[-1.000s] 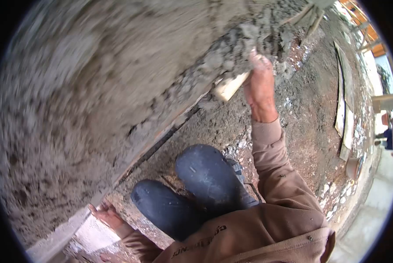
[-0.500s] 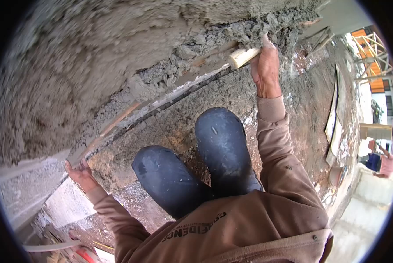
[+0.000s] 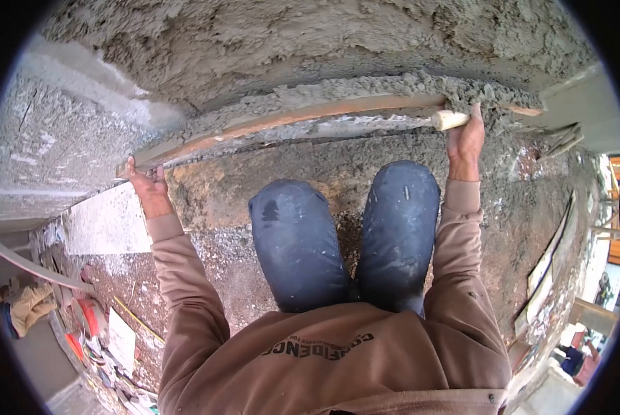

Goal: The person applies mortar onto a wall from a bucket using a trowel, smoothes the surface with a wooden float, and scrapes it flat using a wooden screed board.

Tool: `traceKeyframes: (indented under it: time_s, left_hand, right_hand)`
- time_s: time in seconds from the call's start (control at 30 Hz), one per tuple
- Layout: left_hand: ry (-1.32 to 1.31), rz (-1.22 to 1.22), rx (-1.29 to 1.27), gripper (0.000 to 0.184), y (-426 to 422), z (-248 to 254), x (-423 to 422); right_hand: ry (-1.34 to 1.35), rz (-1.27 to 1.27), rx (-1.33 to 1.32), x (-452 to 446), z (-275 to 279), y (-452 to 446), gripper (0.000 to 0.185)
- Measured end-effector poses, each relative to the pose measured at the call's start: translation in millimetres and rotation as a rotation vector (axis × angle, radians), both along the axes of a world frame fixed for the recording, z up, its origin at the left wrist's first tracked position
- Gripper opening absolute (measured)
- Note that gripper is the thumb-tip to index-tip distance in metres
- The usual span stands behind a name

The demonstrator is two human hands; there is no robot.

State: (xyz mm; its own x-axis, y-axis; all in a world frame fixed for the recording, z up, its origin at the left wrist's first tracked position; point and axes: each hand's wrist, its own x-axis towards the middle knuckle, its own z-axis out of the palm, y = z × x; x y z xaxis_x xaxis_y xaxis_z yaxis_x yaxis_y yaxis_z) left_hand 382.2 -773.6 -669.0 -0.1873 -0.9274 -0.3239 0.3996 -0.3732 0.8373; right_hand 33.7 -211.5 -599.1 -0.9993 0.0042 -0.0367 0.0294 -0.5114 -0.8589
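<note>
A long wooden board (image 3: 310,112), loaded with wet grey mortar along its top, runs across the lower part of the rough mortared wall (image 3: 310,48). My left hand (image 3: 147,188) is closed around the board's left end, with some fingers curled beneath. Near the other end, my right hand (image 3: 467,142) is closed with a pale, rounded wooden handle (image 3: 450,120) sticking out of it to the left. What that handle belongs to is hidden by my hand and the mortar. My right fingertips reach up to the board's mortar-covered edge.
My knees (image 3: 401,214) are bent just below the board, above gravelly ground (image 3: 234,263). A white panel (image 3: 109,221) lies at left, with a red object (image 3: 91,316) and scraps below it. Loose strips (image 3: 548,259) lie at right. Another person (image 3: 586,363) is at the far right edge.
My view has turned, so the board now looks nearly level instead of steeply slanted. More of it shows between my hands. Both hands keep their places at its ends.
</note>
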Motion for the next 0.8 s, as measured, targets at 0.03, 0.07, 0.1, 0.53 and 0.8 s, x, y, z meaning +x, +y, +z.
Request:
traceKeyframes:
  time_s: [0.03,0.07,0.1,0.53,0.8]
  left_hand:
    - [0.009,-0.032,-0.018,0.048,1,-3,5]
    - [-0.043,-0.014,0.03,0.049,-1,-9,11]
    - [-0.091,-0.004,0.079,0.051,-7,-25,15]
    - [-0.535,0.183,0.138,0.062,99,-158,56]
    - [-0.328,0.198,0.101,0.057,81,-64,1]
  right_hand:
    - [-0.039,-0.033,0.038,3,-8,5,0.042]
    - [-0.088,-0.031,0.073,6,-19,7,0.043]
    - [-0.134,-0.038,0.107,10,-30,11,0.044]
    - [0.228,0.011,2.049,182,-298,267,0.02]
    - [-0.652,-0.521,1.887,213,-258,237,0.081]
